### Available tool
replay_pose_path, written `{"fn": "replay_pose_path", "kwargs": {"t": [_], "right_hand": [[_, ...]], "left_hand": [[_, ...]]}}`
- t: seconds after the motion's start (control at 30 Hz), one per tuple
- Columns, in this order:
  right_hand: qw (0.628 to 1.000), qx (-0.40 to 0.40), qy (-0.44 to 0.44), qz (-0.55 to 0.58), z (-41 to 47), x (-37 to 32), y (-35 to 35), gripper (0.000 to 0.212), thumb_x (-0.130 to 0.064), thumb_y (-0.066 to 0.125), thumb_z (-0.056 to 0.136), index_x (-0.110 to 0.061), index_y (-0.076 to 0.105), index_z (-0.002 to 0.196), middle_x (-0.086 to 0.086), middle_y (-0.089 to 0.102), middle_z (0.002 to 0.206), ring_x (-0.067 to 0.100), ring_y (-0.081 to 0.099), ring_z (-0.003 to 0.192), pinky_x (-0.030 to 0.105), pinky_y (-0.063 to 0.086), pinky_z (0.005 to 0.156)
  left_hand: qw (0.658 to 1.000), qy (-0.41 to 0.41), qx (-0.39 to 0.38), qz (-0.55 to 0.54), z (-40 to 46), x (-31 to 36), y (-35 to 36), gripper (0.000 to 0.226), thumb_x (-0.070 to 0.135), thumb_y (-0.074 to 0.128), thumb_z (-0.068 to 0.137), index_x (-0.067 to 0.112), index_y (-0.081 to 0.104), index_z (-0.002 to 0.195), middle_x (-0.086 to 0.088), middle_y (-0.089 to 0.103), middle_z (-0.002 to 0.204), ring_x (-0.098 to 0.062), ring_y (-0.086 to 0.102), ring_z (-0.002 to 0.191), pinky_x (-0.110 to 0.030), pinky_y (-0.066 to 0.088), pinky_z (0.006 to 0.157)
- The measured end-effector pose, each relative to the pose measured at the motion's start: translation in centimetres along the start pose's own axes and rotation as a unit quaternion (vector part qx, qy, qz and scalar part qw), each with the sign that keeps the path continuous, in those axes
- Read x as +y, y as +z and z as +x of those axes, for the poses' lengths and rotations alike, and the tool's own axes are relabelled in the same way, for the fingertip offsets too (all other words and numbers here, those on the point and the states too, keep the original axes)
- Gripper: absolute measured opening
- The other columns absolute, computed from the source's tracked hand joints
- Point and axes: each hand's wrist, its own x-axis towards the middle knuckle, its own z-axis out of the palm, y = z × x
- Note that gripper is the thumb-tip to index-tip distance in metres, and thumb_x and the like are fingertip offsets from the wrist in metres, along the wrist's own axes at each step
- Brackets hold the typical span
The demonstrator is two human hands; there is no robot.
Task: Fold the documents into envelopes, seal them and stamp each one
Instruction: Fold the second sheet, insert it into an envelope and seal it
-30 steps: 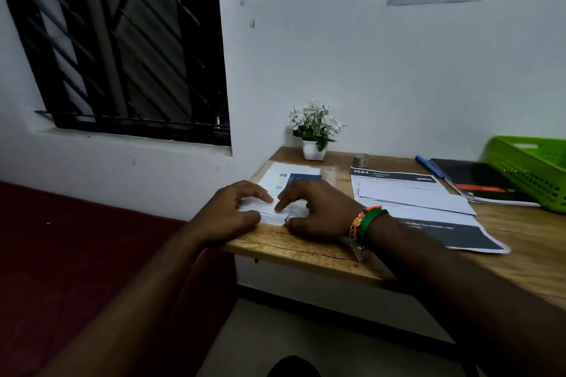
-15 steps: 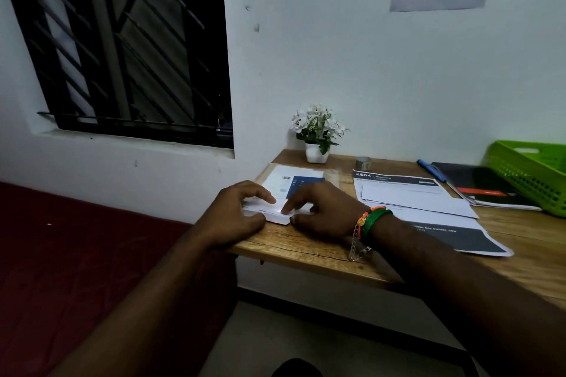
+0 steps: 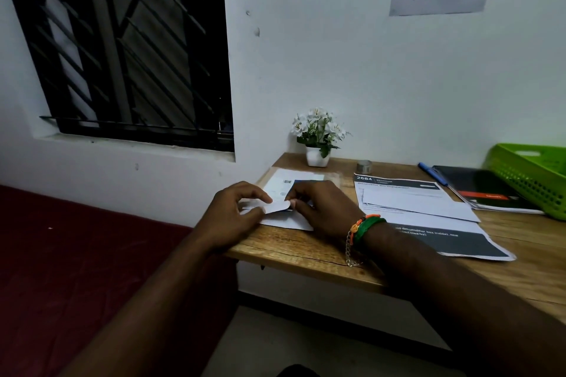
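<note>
Now a folded white paper [image 3: 277, 207] lifted slightly off the table [image 3: 294, 249] near its left front corner, over a white envelope [image 3: 288, 222]. Left hand [image 3: 228, 216] grip closed, thumb and forefinger pinching the paper's left end; right hand [image 3: 321, 208] fingers curled on its right edge. Right of the paper, printed documents [image 3: 428, 211]; beyond, a potted white flower [image 3: 318, 138] against the white wall [image 3: 367, 70].

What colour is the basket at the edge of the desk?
Bright green. The basket sits at the desk's right end, seen in the head view, the only one here.
</note>
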Motion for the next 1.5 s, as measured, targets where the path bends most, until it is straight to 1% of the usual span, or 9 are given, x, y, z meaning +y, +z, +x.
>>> {"fn": "replay_pose_path", "kwargs": {"t": [0.17, 0.27, 0.47, 0.57, 0.7, 0.83, 1.03, 1.3, 1.5], "right_hand": [[0.999, 0.038, 0.011, 0.004, 0.2, -0.3, 0.2, 0.011, -0.026, 0.059, 0.095, -0.025, 0.07, 0.097, -0.014, 0.065, 0.09, 0.005, 0.06, 0.085, 0.027, 0.046, 0.072], [0.999, 0.042, 0.005, 0.03, 0.2, -0.5, 0.2, 0.01, -0.026, 0.062, 0.092, -0.023, 0.071, 0.093, -0.01, 0.068, 0.091, 0.005, 0.062, 0.085, 0.028, 0.052, 0.075], [0.999, 0.02, 0.007, 0.03, -0.2, -0.5, -0.1, 0.011, -0.025, 0.065, 0.091, -0.02, 0.073, 0.097, -0.007, 0.069, 0.096, 0.004, 0.063, 0.087, 0.023, 0.051, 0.074], [0.998, -0.007, 0.007, 0.054, -0.5, -0.6, -0.5, 0.016, -0.015, 0.066, 0.086, -0.021, 0.074, 0.099, -0.007, 0.067, 0.1, 0.005, 0.062, 0.091, 0.018, 0.045, 0.071], [0.998, -0.065, 0.008, 0.014, -0.6, -0.2, -0.6, 0.034, -0.006, 0.063, 0.08, -0.025, 0.074, 0.106, -0.007, 0.065, 0.107, 0.004, 0.057, 0.096, 0.024, 0.05, 0.083], [0.998, -0.052, -0.005, -0.033, -0.6, 0.3, -0.1, 0.03, -0.019, 0.066, 0.084, -0.031, 0.073, 0.111, -0.01, 0.067, 0.117, 0.006, 0.059, 0.106, 0.026, 0.051, 0.09], [0.998, -0.023, -0.026, -0.05, -0.1, 0.3, 0.0, 0.017, -0.029, 0.068, 0.09, -0.031, 0.074, 0.105, -0.013, 0.068, 0.112, 0.007, 0.06, 0.104, 0.03, 0.052, 0.088], [1.0, 0.006, -0.004, 0.007, 0.4, 0.7, 0.1, 0.007, -0.02, 0.079, 0.08, -0.024, 0.077, 0.086, -0.011, 0.07, 0.099, 0.004, 0.062, 0.093, 0.033, 0.055, 0.086], [0.987, -0.032, 0.029, 0.153, 0.6, 1.0, -1.5, 0.01, -0.019, 0.085, 0.077, -0.015, 0.081, 0.085, -0.006, 0.076, 0.098, -0.001, 0.068, 0.093, 0.013, 0.052, 0.083]], "left_hand": [[1.0, 0.013, 0.015, 0.014, -0.2, 0.3, 0.0, 0.018, 0.031, 0.083, 0.082, 0.035, 0.074, 0.096, 0.019, 0.065, 0.113, 0.002, 0.056, 0.11, -0.027, 0.051, 0.089], [0.999, 0.018, 0.021, 0.029, -0.2, 0.2, 0.0, 0.022, 0.033, 0.086, 0.078, 0.035, 0.073, 0.095, 0.02, 0.065, 0.109, 0.002, 0.057, 0.106, -0.027, 0.052, 0.089], [0.999, 0.011, 0.019, 0.041, -0.3, 0.6, 0.0, 0.017, 0.03, 0.086, 0.077, 0.031, 0.074, 0.088, 0.018, 0.067, 0.102, -0.001, 0.06, 0.101, -0.026, 0.05, 0.086], [0.999, 0.014, 0.024, 0.04, -0.4, 0.6, 0.0, 0.016, 0.028, 0.086, 0.077, 0.031, 0.073, 0.086, 0.018, 0.067, 0.101, 0.003, 0.059, 0.102, -0.022, 0.047, 0.088], [0.998, 0.006, 0.015, 0.062, -0.4, 0.7, 0.0, 0.019, 0.024, 0.089, 0.071, 0.029, 0.073, 0.081, 0.02, 0.064, 0.1, 0.001, 0.057, 0.103, -0.018, 0.047, 0.084], [0.997, 0.01, 0.008, 0.076, -0.6, 0.8, 0.0, 0.022, 0.024, 0.091, 0.069, 0.028, 0.072, 0.079, 0.018, 0.063, 0.1, -0.005, 0.059, 0.102, -0.021, 0.052, 0.082], [0.997, 0.019, 0.01, 0.071, -0.4, 0.5, 0.0, 0.023, 0.025, 0.091, 0.069, 0.03, 0.071, 0.079, 0.02, 0.063, 0.1, -0.004, 0.058, 0.103, -0.023, 0.051, 0.087], [0.998, 0.012, 0.001, 0.054, -0.4, 0.6, 0.0, 0.022, 0.018, 0.091, 0.069, 0.025, 0.072, 0.076, 0.016, 0.063, 0.104, -0.009, 0.059, 0.11, -0.031, 0.054, 0.1], [0.998, 0.023, 0.017, 0.054, -0.5, 0.8, 0.0, 0.025, 0.022, 0.093, 0.066, 0.027, 0.071, 0.076, 0.018, 0.062, 0.103, -0.008, 0.06, 0.108, -0.028, 0.054, 0.097]]}}
